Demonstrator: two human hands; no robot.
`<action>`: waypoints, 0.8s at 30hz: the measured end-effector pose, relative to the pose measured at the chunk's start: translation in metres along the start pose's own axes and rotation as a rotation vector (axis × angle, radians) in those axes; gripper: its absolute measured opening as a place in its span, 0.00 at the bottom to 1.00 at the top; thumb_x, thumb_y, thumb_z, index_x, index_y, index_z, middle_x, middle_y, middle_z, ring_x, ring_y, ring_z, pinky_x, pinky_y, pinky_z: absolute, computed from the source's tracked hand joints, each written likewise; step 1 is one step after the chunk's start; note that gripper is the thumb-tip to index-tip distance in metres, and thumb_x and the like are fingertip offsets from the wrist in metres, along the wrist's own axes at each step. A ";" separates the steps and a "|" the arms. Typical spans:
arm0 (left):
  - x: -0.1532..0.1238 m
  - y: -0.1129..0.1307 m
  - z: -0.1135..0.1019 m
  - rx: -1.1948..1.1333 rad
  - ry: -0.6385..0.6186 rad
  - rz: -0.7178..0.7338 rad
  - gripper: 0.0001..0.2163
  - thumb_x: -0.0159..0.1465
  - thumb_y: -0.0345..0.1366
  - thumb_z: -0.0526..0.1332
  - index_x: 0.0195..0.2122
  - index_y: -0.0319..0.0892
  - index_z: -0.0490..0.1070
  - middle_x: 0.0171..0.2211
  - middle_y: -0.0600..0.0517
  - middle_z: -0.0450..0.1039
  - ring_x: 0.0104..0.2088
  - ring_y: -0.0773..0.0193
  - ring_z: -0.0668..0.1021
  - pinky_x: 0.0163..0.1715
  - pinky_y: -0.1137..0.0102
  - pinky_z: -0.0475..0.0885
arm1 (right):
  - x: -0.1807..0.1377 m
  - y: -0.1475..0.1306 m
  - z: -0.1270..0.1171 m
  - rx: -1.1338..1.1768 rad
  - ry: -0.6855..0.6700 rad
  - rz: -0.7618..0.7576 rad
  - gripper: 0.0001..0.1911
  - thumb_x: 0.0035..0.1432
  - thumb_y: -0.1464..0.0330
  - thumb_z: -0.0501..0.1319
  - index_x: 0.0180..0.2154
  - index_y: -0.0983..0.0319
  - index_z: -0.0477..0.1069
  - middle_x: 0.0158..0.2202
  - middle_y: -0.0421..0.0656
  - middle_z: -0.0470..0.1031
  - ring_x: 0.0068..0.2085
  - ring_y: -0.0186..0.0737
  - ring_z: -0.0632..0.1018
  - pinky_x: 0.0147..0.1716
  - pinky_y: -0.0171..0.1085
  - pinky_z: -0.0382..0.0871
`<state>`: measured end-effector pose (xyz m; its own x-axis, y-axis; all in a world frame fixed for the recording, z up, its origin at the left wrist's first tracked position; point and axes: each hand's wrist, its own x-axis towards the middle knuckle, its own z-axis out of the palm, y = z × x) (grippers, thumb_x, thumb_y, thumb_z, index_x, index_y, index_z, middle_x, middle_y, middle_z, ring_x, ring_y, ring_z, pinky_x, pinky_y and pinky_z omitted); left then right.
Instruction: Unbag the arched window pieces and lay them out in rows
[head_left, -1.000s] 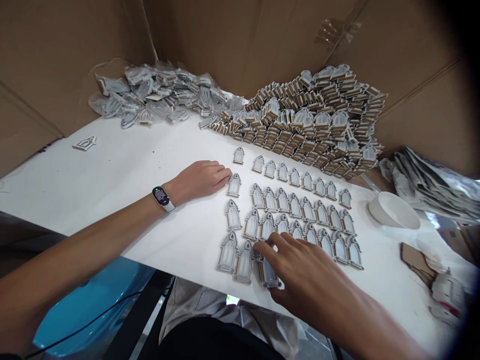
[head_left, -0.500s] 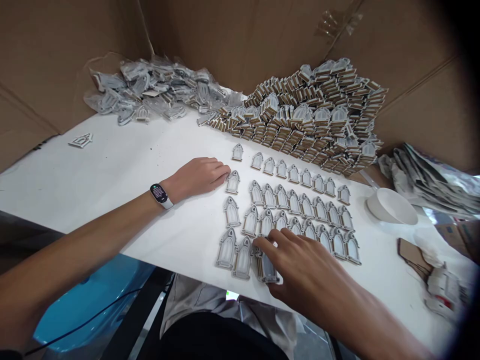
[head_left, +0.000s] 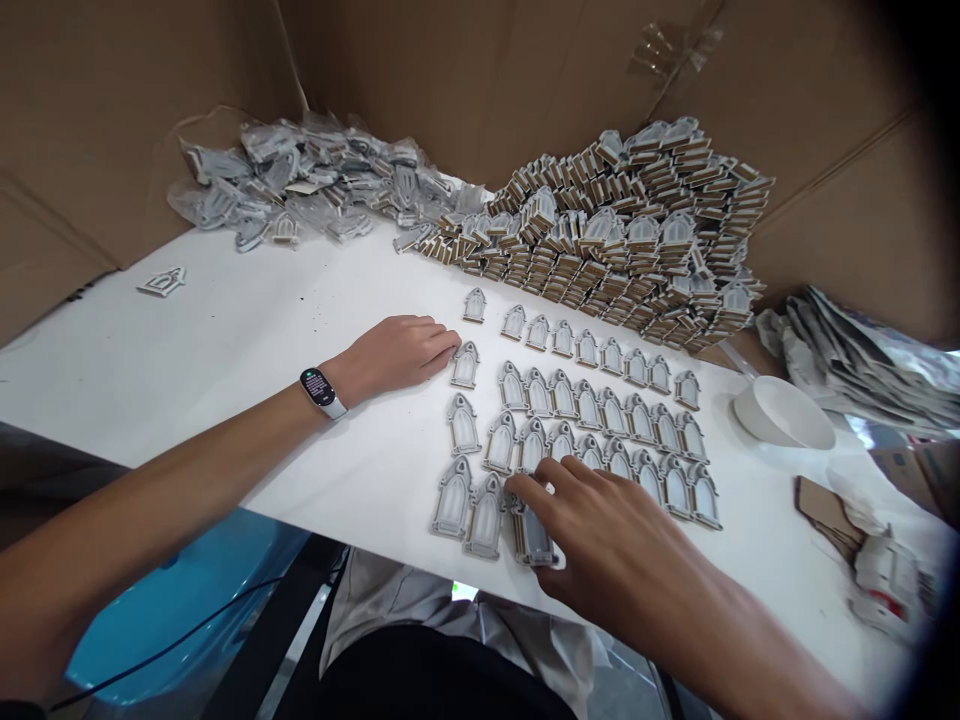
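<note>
The right hand pinches an arched window piece near the desk's front edge, where a sideways nudge could skew the neighbouring arch; the left hand lies curled, its grip unclear.

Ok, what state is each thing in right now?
Left hand: on the table, fingers bent
Right hand: gripping an arched piece
Laid-out pieces: set in rows
Back-right pieces: stacked, heaped
Bagged pieces: heaped in clear plastic
Lone piece: lying apart
Watch: screen lit
</note>
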<state>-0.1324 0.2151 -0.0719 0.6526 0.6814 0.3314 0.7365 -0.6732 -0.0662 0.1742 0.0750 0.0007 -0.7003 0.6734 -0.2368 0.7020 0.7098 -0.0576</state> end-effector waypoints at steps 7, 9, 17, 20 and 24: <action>0.000 0.001 -0.001 0.011 -0.014 -0.002 0.18 0.80 0.37 0.47 0.48 0.41 0.77 0.37 0.46 0.81 0.38 0.57 0.80 0.41 0.62 0.72 | 0.001 -0.001 -0.003 0.007 -0.035 0.014 0.30 0.50 0.76 0.67 0.56 0.58 0.70 0.48 0.47 0.76 0.46 0.54 0.81 0.37 0.46 0.72; 0.000 0.001 0.000 0.003 -0.005 -0.003 0.18 0.80 0.38 0.47 0.48 0.41 0.77 0.37 0.46 0.81 0.38 0.57 0.80 0.40 0.62 0.72 | 0.001 -0.001 -0.003 0.011 -0.036 0.016 0.31 0.50 0.76 0.67 0.57 0.58 0.70 0.48 0.47 0.76 0.46 0.54 0.81 0.37 0.46 0.73; 0.000 0.000 0.001 0.004 -0.002 -0.007 0.17 0.80 0.38 0.48 0.48 0.42 0.77 0.37 0.46 0.81 0.38 0.57 0.80 0.41 0.62 0.72 | 0.000 -0.001 -0.006 0.033 -0.045 0.009 0.30 0.51 0.75 0.70 0.56 0.59 0.71 0.49 0.48 0.76 0.47 0.56 0.81 0.40 0.49 0.76; 0.000 0.000 0.000 0.011 -0.012 -0.008 0.17 0.80 0.38 0.47 0.48 0.42 0.77 0.37 0.46 0.80 0.38 0.57 0.80 0.41 0.62 0.72 | 0.001 -0.002 -0.006 0.035 -0.048 0.013 0.30 0.51 0.76 0.70 0.56 0.59 0.71 0.49 0.48 0.76 0.47 0.56 0.81 0.40 0.49 0.76; 0.000 0.000 0.000 0.011 -0.018 -0.009 0.17 0.80 0.38 0.47 0.49 0.41 0.77 0.38 0.46 0.80 0.39 0.57 0.80 0.41 0.62 0.72 | 0.002 -0.001 -0.005 0.034 -0.049 0.019 0.30 0.51 0.76 0.70 0.57 0.59 0.71 0.48 0.48 0.76 0.47 0.56 0.81 0.40 0.49 0.76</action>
<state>-0.1323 0.2148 -0.0723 0.6491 0.6922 0.3154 0.7440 -0.6640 -0.0738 0.1711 0.0764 0.0054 -0.6805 0.6748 -0.2855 0.7194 0.6894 -0.0851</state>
